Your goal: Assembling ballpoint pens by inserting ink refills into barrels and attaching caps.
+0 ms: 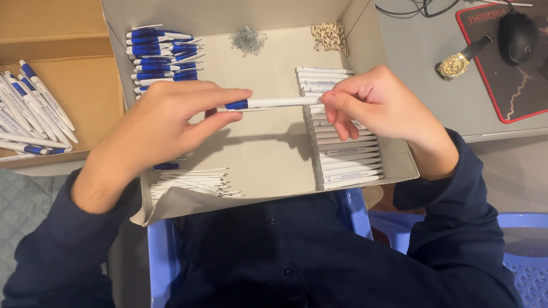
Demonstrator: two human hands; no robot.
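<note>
— Above the middle of the shallow white cardboard box (268,164), what sits between the two hands?

— One white pen with a blue grip (264,103), held level, lying left to right. The left hand (156,127) pinches its blue end between thumb and fingers, closed on it. The right hand (376,105) grips the white end, fingers curled round it.

— Is the pen touching anything in the box?

— I cannot tell; it looks raised above the box floor, with a shadow under it.

— What lies in the box around it?

— Just under the right hand, a neat column of white pen barrels (346,158) runs from the middle toward the near right corner. At the far left, a stack of blue-and-white pen parts (161,56). At the near left, a bundle of thin white refills (189,182). Along the far side, a small heap of metal springs (248,40) and, to its right, a heap of small pale plastic pieces (330,37).

— And outside the box?

— To the left, a brown cardboard box (83,90) holds finished white and blue pens (16,104) lying loose. To the right, on the grey desk (422,73), a gold wristwatch (460,62) lies beside a black mouse pad with a red border (526,85), a black mouse (518,35) on it. Cables tangle at the far right. Nearest, dark sleeves and a blue plastic chair (538,258).
</note>
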